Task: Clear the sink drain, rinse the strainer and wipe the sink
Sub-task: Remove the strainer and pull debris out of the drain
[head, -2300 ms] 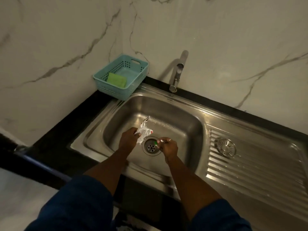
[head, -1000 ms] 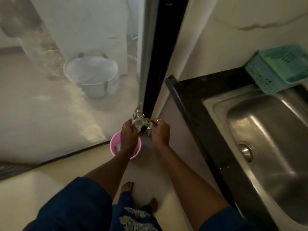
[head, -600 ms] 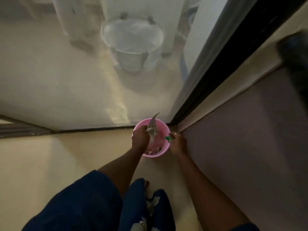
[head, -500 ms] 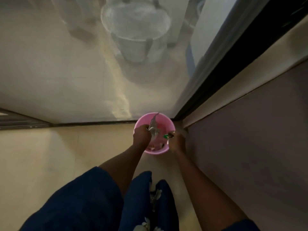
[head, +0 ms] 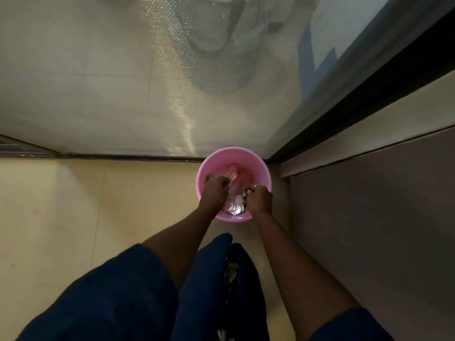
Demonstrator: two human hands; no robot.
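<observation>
1 pink bin [head: 263,168]: clear wrappers [head: 236,174], red print unreadable. Left hand [head: 214,191] and right hand [head: 260,199] curled inside; grip unclear.

Navy short sleeves [head: 110,296], flowered navy garment [head: 229,279], ring [head: 256,185] on right hand [head: 260,200].

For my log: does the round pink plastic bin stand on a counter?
No, the round pink plastic bin stands on the beige floor by the mesh door.
</observation>
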